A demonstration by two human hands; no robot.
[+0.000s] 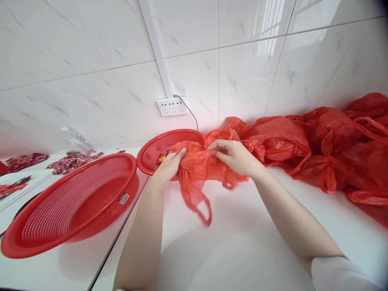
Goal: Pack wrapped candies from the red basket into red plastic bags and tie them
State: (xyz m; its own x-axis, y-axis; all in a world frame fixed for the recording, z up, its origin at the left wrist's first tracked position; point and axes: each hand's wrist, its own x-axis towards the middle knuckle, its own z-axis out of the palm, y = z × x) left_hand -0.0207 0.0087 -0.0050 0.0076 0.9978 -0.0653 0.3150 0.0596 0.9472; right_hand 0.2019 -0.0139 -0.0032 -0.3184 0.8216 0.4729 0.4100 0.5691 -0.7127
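A thin red plastic bag [194, 178] hangs crumpled between my two hands, one handle loop dangling over the white table. My left hand [169, 167] is closed on its left side, thumb on top. On the upper right part of the bag, my right hand [228, 155] pinches the film between thumb and fingers. Just behind the left hand stands a small red plastic basket [148, 151], partly covered by the bag. Something with a yellow and dark print [162, 158] shows inside it.
A large red perforated basket [106, 198] stands at the left. Filled red plastic bags [327, 141] are piled along the wall at the right. Behind the large basket are a clear plastic bottle [77, 139] and red patterned packets [74, 162]. A socket strip [172, 107] with a cable is on the tiled wall.
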